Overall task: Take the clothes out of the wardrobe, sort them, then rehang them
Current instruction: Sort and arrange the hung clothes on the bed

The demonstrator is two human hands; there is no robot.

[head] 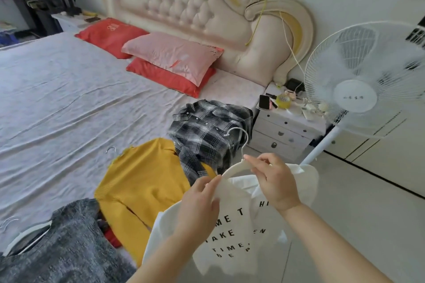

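The bed carries a wrinkled pale sheet, with a pink pillow stacked on a red pillow against the tufted cream headboard. Along the near edge of the bed lie three garments. A black-and-white plaid shirt is heaped by the corner, overlapping a yellow sweater spread flat. Further left is a grey knit sweater with a white hanger arm showing at its neck. To the right of the bed is a white nightstand, its top crowded with small items. A white pedestal fan stands close by on the right, its pole slanting down behind the raised garment.

Both forearms reach forward from the lower edge of the view. The hands hold a white T-shirt with black lettering in the air beside the bed. The left hand pinches the shirt's fabric at the neckline, over one arm of a white hanger. The right hand, palm down, grips the hanger just below its metal hook, which stands up in front of the plaid shirt.
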